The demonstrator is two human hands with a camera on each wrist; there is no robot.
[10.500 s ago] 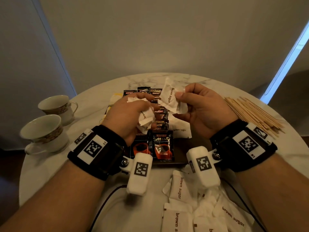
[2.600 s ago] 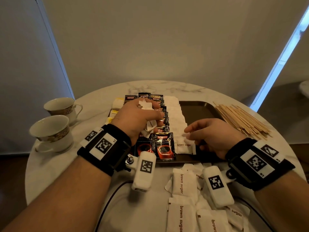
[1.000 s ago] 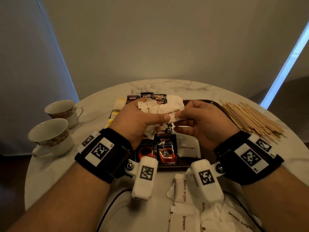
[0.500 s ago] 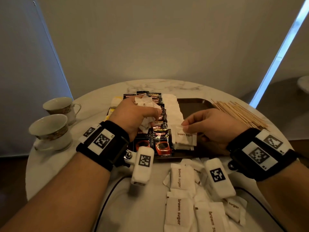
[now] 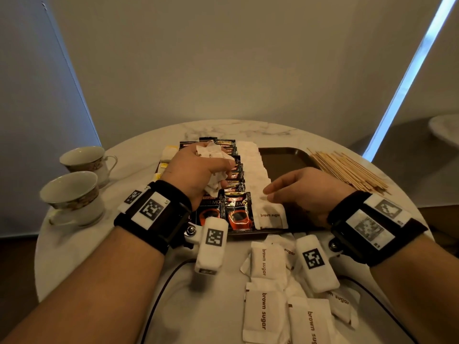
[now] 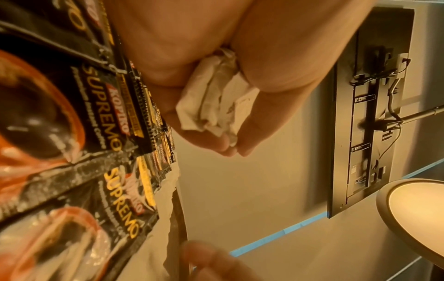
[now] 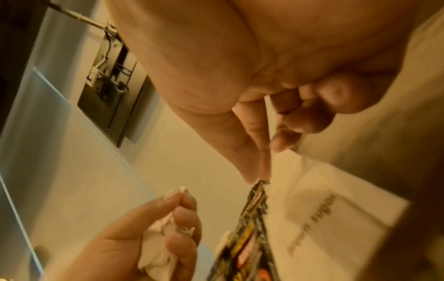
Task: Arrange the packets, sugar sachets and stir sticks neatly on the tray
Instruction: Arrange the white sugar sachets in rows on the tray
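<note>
Left hand [image 5: 196, 167] at frame centre-left, fingers curled round a crumpled bunch of sachets [image 5: 213, 155], held above the coffee packets [image 5: 238, 209] on the tray [image 5: 285, 157]. Right hand [image 5: 305, 192] centre-right, fingers loosely extended, holding nothing, tips touching the top of the nearest sachet in the white row [image 5: 253, 167]. Loose sachets [image 5: 265, 264] lie on the table at bottom centre. Sticks [image 5: 347, 170] piled right of tray. Two cups [image 5: 74, 194] at left.

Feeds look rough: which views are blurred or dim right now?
Head view: dim and warm, wide-angle bend at the edges, right hand and its wrist tag smeared. Left wrist view: coffee packets soft up close. Right wrist view: brown sugar sachet lettering motion-blurred.
</note>
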